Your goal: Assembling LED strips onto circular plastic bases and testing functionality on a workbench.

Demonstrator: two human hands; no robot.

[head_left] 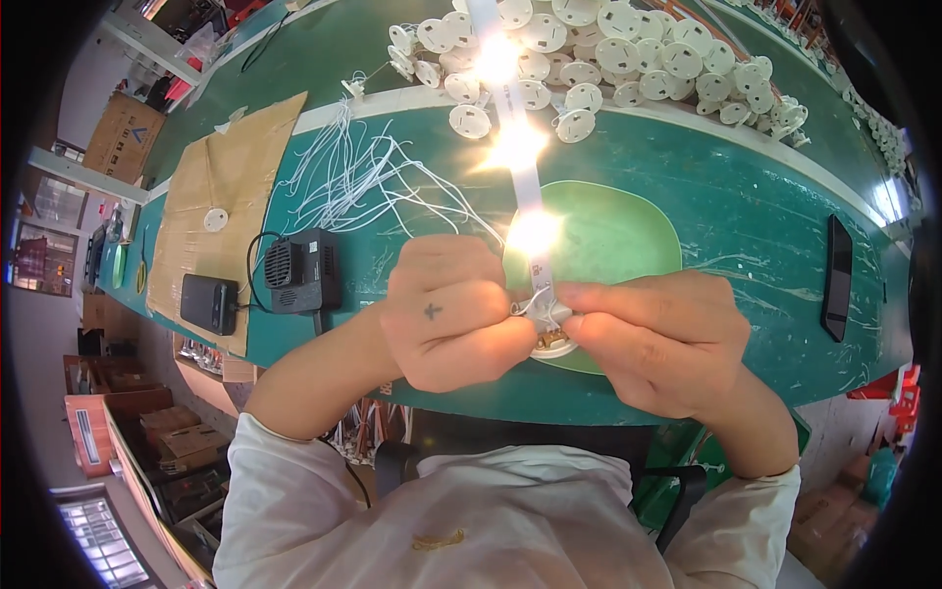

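Note:
My left hand (456,314) is closed, its thumb and forefinger pinching a thin white wire (531,300). Opposite it, my right hand (667,339) grips a small round white fitting (556,350) with brass-coloured metal parts inside. The two hands nearly meet over the near edge of a light green oval tray (608,231). Fingers hide much of the fitting and the wire's ends. A white strip (525,187) with several glaring lights runs from the top of the view down to the hands.
Loose white wires (363,187) lie left of the tray. Beyond is a heap of round white fittings (618,54). To the left sit a black fan-like device (302,272), a black power bank (208,303) and a cardboard sheet (221,177); a dark phone (837,278) lies at right.

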